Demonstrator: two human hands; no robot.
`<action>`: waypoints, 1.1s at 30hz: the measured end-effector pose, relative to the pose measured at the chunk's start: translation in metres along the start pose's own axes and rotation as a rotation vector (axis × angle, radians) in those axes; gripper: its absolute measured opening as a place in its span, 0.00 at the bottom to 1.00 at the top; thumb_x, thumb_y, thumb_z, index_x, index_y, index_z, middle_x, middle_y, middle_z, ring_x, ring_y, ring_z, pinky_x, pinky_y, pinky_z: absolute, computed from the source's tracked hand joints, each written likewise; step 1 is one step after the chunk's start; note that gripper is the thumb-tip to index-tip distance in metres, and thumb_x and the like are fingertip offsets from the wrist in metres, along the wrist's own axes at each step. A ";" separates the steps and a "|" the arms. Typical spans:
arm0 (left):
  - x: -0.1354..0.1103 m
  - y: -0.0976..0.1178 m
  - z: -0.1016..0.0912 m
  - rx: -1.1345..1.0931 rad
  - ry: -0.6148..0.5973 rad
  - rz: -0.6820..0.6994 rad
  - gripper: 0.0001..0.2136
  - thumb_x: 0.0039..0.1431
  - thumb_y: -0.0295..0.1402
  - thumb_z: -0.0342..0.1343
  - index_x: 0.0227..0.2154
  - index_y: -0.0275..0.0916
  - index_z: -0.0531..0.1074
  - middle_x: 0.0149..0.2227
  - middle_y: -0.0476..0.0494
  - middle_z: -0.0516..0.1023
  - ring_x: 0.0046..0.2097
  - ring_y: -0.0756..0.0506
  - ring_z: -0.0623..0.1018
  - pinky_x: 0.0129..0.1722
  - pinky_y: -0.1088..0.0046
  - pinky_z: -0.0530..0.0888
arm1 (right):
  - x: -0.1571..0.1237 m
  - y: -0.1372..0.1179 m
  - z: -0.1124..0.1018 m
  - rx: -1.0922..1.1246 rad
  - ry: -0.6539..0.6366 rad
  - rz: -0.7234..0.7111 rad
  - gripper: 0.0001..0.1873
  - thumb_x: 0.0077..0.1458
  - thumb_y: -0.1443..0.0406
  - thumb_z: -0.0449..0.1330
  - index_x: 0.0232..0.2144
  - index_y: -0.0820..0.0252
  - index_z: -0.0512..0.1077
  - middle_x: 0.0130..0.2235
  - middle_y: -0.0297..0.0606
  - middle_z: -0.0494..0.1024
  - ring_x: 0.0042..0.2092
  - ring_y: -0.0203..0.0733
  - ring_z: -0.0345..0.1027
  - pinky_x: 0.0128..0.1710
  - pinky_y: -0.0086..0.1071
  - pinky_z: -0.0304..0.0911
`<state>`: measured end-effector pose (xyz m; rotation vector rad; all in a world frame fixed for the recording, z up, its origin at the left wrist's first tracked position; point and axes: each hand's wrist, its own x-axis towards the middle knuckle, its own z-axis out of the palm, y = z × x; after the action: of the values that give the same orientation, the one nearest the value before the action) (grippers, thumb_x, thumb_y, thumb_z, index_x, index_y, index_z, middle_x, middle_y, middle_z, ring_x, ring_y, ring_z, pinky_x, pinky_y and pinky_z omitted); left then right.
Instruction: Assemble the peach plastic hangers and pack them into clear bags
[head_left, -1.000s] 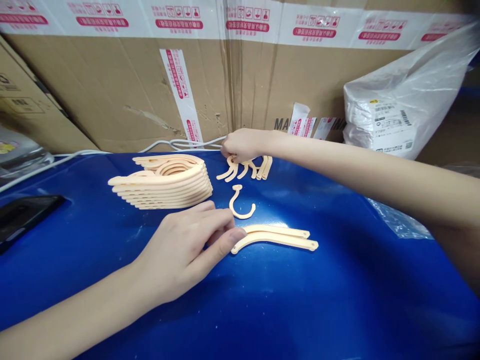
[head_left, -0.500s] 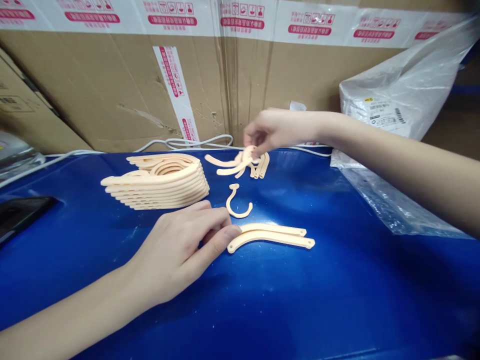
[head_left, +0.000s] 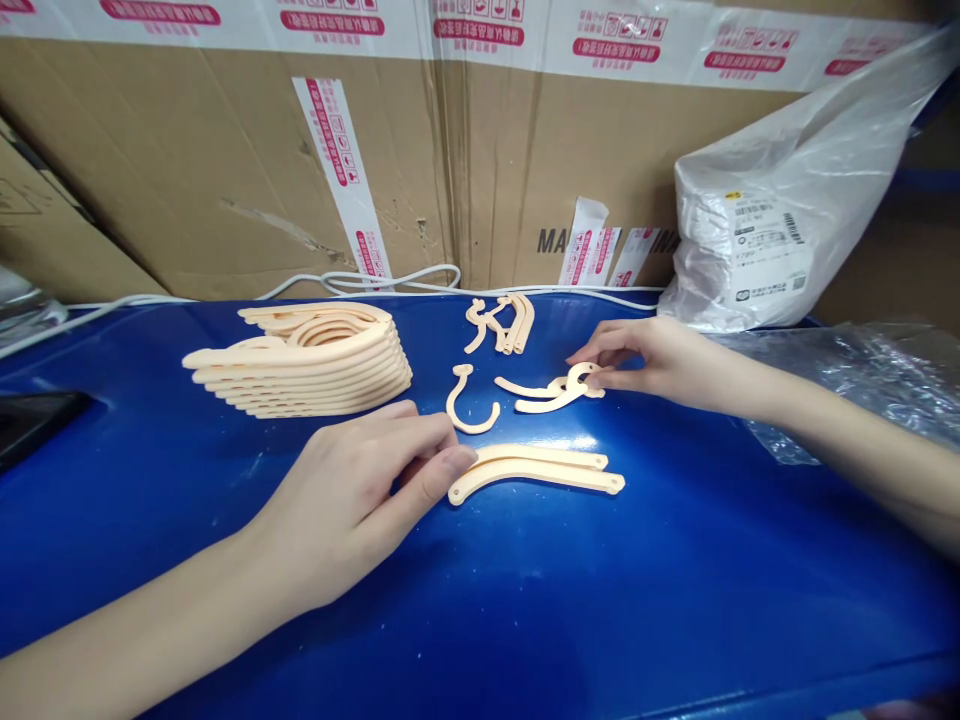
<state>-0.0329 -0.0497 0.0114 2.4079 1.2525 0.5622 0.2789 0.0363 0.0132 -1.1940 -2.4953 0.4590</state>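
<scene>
Resting on the blue table [head_left: 675,600], the left hand [head_left: 349,500] curls its fingers [head_left: 439,468] at the end of two curved hanger arms [head_left: 551,468], thumb touching them; whether it grips them I cannot tell. The right hand [head_left: 652,362] pinches two hooked pieces [head_left: 547,394] lying just beside a loose hook [head_left: 466,408].

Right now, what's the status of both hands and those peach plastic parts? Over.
Left hand touching end of paired hanger arms. Right hand pinching two small curved pieces. Loose hook between; nothing blocking.
</scene>
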 end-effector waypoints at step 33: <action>0.000 -0.002 0.001 0.034 -0.001 0.002 0.22 0.70 0.45 0.38 0.25 0.40 0.68 0.25 0.51 0.69 0.30 0.48 0.69 0.30 0.69 0.61 | -0.018 -0.045 0.042 -0.451 0.266 0.029 0.08 0.63 0.64 0.53 0.33 0.58 0.69 0.31 0.34 0.74 0.32 0.40 0.69 0.29 0.33 0.58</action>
<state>-0.0336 -0.0488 0.0100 2.4371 1.2690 0.5447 0.2411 -0.0106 -0.0082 -1.3450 -2.4139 -0.2611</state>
